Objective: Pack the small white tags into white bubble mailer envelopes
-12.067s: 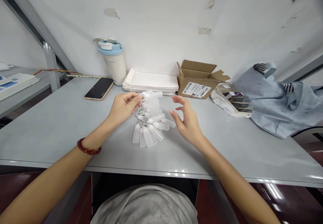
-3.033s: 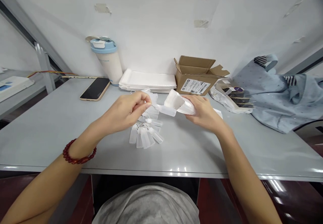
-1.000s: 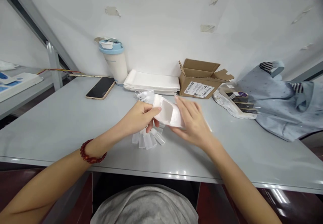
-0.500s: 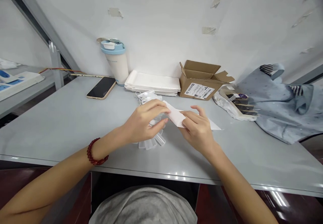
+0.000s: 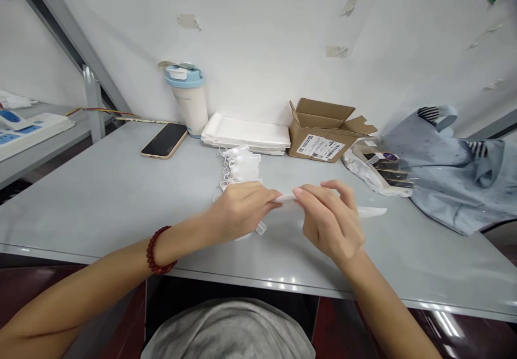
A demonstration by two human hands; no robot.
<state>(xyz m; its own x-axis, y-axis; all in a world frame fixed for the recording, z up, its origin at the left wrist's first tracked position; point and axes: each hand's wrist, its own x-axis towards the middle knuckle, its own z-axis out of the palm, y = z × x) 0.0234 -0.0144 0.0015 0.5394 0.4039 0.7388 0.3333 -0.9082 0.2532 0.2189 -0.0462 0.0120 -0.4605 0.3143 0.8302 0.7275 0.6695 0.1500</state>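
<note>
Both my hands meet over the grey table (image 5: 100,197). My left hand (image 5: 242,208), with a red bead bracelet on its wrist, pinches the near end of a flat white pouch (image 5: 369,212). My right hand (image 5: 331,219) grips the same pouch just to the right, fingers curled over it; the pouch's far tip sticks out past my right hand. A cluster of small clear plastic bottles (image 5: 240,167) with loops lies just beyond my left hand, and one bottle end (image 5: 260,228) peeks out under it.
At the back stand a blue-lidded tumbler (image 5: 188,100), a phone (image 5: 163,140), a stack of white pouches (image 5: 246,132) and an open cardboard box (image 5: 325,132). To the right lie packaged items (image 5: 379,167) and a blue cloth bag (image 5: 452,165). A power strip (image 5: 28,127) sits far left.
The open pouch, into which bottles were being fed, has been flattened and lowered toward the table. Both hands moved nearer to me, pinching its end.
</note>
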